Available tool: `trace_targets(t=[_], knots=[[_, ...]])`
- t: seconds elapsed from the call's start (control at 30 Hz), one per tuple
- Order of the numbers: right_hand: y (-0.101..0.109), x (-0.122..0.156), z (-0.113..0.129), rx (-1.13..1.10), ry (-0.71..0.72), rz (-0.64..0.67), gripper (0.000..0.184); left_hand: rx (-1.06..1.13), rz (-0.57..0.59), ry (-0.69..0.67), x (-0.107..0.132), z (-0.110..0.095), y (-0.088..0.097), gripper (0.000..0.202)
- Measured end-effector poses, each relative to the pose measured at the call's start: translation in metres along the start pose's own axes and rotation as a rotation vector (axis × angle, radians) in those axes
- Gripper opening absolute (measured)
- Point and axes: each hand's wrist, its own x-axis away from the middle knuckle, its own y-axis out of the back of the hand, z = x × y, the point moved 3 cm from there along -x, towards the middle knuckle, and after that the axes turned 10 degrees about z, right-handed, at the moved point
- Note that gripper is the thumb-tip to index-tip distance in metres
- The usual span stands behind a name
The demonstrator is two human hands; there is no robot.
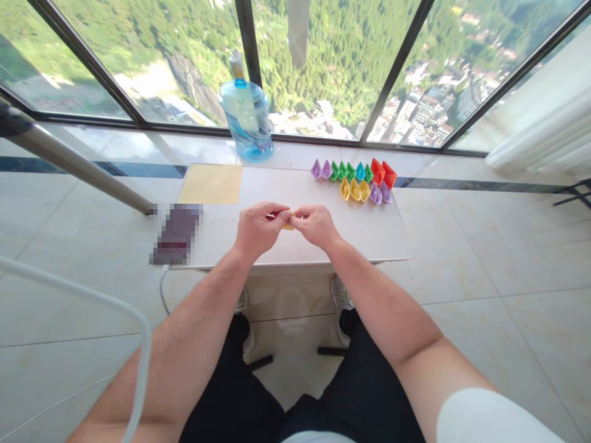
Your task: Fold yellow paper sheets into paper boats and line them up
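Note:
Over the middle of the white table (364, 237), my left hand (260, 227) and my right hand (316, 224) meet with fingertips pinched together. Between them is a small piece of folded yellow paper (289, 227), mostly hidden by the fingers. Beyond my right hand, folded paper boats stand in two rows. The back row has purple boats (321, 169), green boats (342, 171), a blue boat (360, 171) and red boats (383, 173). In front of it are yellow boats (355, 190) and more purple boats (381, 194). A flat yellow paper sheet (211, 183) lies at the table's back left.
A pixelated dark object (176, 235) with a white cable (162, 289) rests at the table's left edge. Behind the table, a blue water jug (249, 120) stands by the window. A grey pole (87, 160) slants in from the left, above a white curved tube (143, 344).

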Motion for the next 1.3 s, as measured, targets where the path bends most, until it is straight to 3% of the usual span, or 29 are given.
trace_targets(t=[0.1,0.17,0.27,0.6,0.77,1.0,1.17,1.3], knots=[[-0.001,-0.002,-0.001,-0.241,-0.009,-0.068,0.029,0.423,-0.018,0.104,-0.002,0.008,-0.006,0.032],[-0.001,-0.003,-0.001,-0.377,-0.001,-0.100,0.028,0.711,0.043,0.159,-0.003,0.011,-0.013,0.035],[0.001,-0.003,0.001,-0.477,-0.019,-0.085,0.028,0.910,0.136,0.177,-0.002,0.012,-0.019,0.037],[0.005,-0.001,0.002,-0.564,-0.029,-0.049,0.027,0.916,0.140,0.079,-0.002,0.007,-0.019,0.042],[-0.004,-0.001,0.001,-0.625,-0.043,0.068,0.026,0.987,0.161,0.092,-0.002,0.007,-0.019,0.043],[-0.013,0.004,0.005,-0.556,-0.034,-0.204,0.030,1.017,0.117,0.151,-0.001,0.007,-0.029,0.031],[-0.019,0.003,-0.002,-0.539,-0.020,-0.262,0.032,1.007,0.141,0.158,0.002,0.007,-0.039,0.034],[-0.019,0.002,-0.004,-0.515,-0.034,-0.232,0.035,1.037,0.111,0.193,0.002,0.008,-0.036,0.030]])
